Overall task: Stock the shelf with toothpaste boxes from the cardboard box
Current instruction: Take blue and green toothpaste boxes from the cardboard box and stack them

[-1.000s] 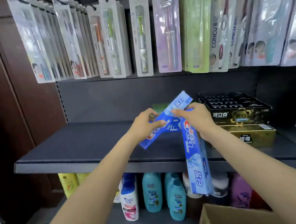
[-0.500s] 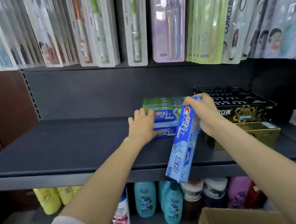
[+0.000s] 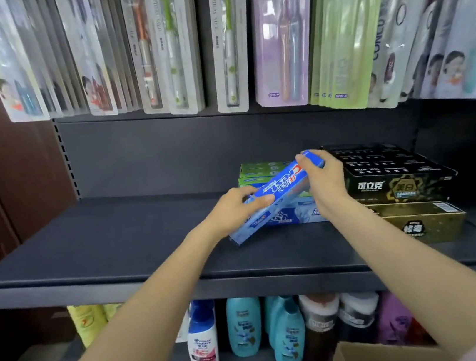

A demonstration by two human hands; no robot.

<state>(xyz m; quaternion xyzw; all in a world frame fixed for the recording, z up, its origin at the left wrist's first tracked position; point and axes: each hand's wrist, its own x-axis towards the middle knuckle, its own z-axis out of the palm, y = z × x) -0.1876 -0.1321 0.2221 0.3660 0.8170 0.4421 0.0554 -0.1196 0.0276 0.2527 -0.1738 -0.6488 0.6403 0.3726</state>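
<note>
At frame centre, my left hand (image 3: 239, 208) and right hand (image 3: 324, 178) both grip a tilted blue toothpaste box (image 3: 276, 194), squaring it onto the blue box (image 3: 290, 215) already shelved.

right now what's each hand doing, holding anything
Left hand: closed on the lower end of the tilted blue toothpaste box.
Right hand: closed on the upper end of the same box.

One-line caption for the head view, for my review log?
Both hands, left hand and right hand, tilt a blue toothpaste box onto the stack of toothpaste boxes on the dark shelf.
</note>
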